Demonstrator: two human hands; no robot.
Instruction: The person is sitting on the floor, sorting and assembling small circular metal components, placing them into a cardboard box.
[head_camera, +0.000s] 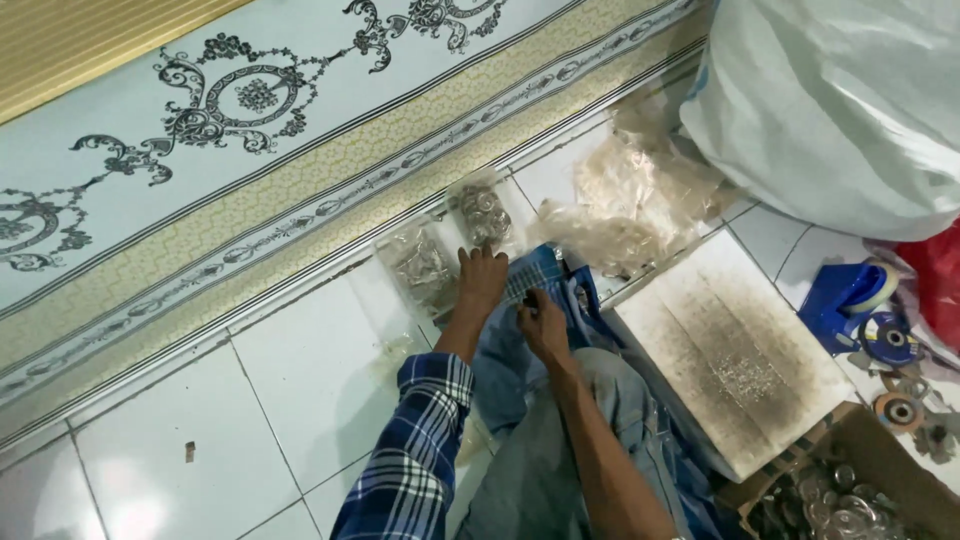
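My left hand (480, 282) lies palm down with fingers spread, beside a clear plastic bag of small metal rings (484, 213) and another clear bag of metal parts (422, 268) on the white tiled floor. My right hand (541, 322) is curled, its fingers pinched at the blue checked cloth (540, 272) over my knee; whether a small part sits between the fingers cannot be seen. A blue plaid sleeve covers my left forearm.
A crumpled pile of clear plastic bags (625, 205) lies ahead. At right are a stained white board (730, 350), a large white sack (840, 100), a blue tape dispenser (845, 295), and a cardboard box of metal rings (840, 500). A patterned mat (250, 130) borders the tiles.
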